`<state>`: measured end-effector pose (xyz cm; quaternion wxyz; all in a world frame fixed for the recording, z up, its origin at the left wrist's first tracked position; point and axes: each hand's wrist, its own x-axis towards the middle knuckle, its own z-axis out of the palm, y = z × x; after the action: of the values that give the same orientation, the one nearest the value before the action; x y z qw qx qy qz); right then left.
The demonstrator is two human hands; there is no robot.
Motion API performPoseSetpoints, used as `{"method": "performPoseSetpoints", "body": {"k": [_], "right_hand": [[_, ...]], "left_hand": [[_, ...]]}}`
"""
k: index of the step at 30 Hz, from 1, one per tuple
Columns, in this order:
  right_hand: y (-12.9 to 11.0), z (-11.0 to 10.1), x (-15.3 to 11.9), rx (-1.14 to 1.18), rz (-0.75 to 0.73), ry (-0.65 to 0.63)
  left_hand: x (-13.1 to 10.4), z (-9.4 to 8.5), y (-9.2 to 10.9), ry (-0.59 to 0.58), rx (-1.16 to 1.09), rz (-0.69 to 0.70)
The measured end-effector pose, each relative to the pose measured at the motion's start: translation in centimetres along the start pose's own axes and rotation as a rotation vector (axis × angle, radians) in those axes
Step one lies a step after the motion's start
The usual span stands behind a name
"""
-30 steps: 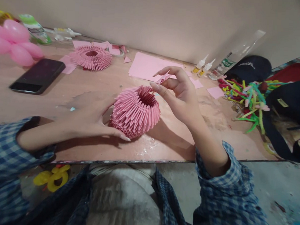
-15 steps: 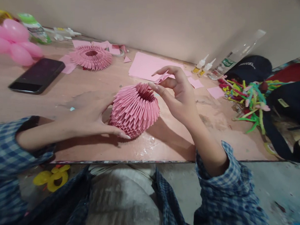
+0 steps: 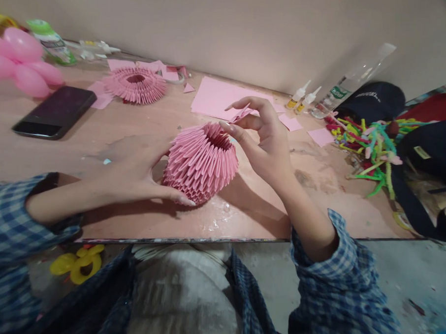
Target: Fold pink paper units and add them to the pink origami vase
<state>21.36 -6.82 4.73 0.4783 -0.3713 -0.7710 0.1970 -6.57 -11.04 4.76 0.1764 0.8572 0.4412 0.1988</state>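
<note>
A round vase of many folded pink paper pieces (image 3: 203, 163) rests on the table's front part, tilted, its round opening facing up and to the right. My left hand (image 3: 130, 175) wraps its left side, with the thumb along the lower front and the other fingers hidden behind it. Above the right rim is my right hand (image 3: 266, 144), thumb and fingers curled around a small folded pink paper piece (image 3: 244, 115). The thumb tip lies close to the rim; whether it touches cannot be made out.
Behind lie a second pink folded-paper ring (image 3: 152, 87) and pink sheets (image 3: 211, 95). A phone (image 3: 57, 113) and pink balloons (image 3: 24, 55) are on the left. Glue bottles (image 3: 297, 97), a plastic bottle (image 3: 335, 95), pipe cleaners (image 3: 379, 144) and dark caps (image 3: 377, 101) stand at right.
Hardly anything differs. The vase and both hands have shifted only very slightly, and the grip of each hand is the same.
</note>
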Motion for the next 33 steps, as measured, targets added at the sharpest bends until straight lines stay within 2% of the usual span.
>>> {"method": "performPoseSetpoints", "body": {"k": [5, 14, 21, 25, 29, 33], "right_hand": [[0.0, -0.2, 0.0, 0.011, -0.011, -0.008], [0.6, -1.4, 0.5, -0.07, -0.191, -0.113], [-0.8, -3.4, 0.9, -0.078, -0.25, -0.196], [-1.5, -4.2, 0.9, -0.072, -0.314, -0.177], [-1.6, -4.4, 1.0, -0.091, -0.4, -0.181], [-1.5, -4.8, 1.2, -0.145, -0.341, -0.231]], "left_hand": [[-0.2, 0.1, -0.1, 0.018, -0.005, 0.033], [-0.5, 1.0, -0.1, 0.077, -0.061, 0.028], [-0.1, 0.8, 0.3, 0.009, -0.111, -0.009], [-0.3, 0.6, 0.5, -0.035, -0.189, -0.03], [-0.5, 0.6, 0.6, 0.022, -0.086, -0.005], [-0.5, 0.5, 1.0, 0.01, -0.061, -0.02]]}}
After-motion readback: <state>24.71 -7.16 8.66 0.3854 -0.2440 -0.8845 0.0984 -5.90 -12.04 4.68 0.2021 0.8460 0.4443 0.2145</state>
